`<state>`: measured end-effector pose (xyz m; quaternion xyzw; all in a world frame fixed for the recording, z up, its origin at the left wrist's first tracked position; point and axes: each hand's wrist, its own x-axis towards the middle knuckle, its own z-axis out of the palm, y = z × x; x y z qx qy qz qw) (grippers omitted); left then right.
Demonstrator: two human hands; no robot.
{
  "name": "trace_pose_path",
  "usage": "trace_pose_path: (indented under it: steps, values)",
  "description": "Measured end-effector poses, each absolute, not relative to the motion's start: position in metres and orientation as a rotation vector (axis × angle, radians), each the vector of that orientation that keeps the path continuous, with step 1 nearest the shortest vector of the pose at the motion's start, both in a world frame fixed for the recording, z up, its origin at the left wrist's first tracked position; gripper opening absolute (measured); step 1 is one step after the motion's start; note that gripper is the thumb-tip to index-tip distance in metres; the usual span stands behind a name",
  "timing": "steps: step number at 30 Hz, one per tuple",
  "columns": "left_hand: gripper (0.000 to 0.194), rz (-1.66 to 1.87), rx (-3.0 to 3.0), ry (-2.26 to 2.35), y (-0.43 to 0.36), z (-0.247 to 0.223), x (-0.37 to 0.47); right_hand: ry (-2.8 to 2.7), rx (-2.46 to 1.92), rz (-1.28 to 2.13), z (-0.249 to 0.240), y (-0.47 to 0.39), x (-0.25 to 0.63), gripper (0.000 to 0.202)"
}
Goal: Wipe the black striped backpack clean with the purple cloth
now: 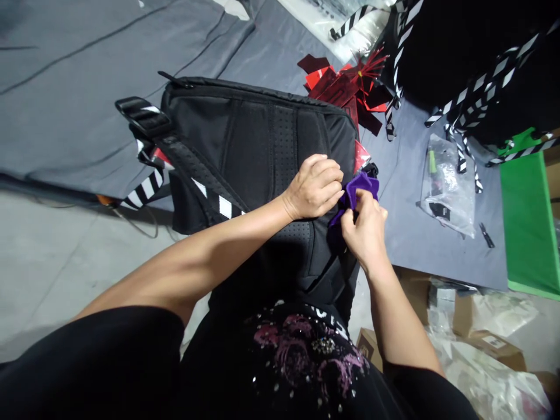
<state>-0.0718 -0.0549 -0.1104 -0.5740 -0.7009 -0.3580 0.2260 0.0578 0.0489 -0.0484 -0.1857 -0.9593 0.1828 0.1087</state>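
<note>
A black backpack (254, 134) lies across the table's near edge, its padded back panel facing up and a strap with black-and-white stripes at its left. My left hand (317, 186) is closed on the right part of the panel, fingers curled; what it grips, if anything, is hidden. At the backpack's right edge, my right hand (365, 224) pinches a folded purple cloth (363, 185). Just above the cloth, a bit of red and clear plastic (361, 156) sticks out beside the bag.
Red and dark tags (336, 87) are piled behind the bag on the grey-covered table (87, 93). At right are a clear plastic bag (450, 186), small black snips (486, 235), a green bin (529, 221) and black items with striped straps. Cardboard boxes (499, 347) stand below.
</note>
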Motion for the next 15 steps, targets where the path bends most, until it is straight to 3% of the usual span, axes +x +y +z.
trace_pose_path:
  steps: [6,12,15]
  values:
    - [0.012,-1.045,-1.539,-1.927,-0.056,-0.114,-0.071,-3.109,-0.376,0.712,-0.028,0.073,0.035,0.034]
    - [0.018,-0.914,-1.527,-1.927,-0.056,-0.114,-0.073,-3.054,-0.231,0.813,-0.026,0.084,0.025,0.031]
    - [0.017,-0.925,-1.527,-1.924,-0.056,-0.114,-0.073,-2.995,-0.275,1.101,-0.031,0.091,0.038,0.033]
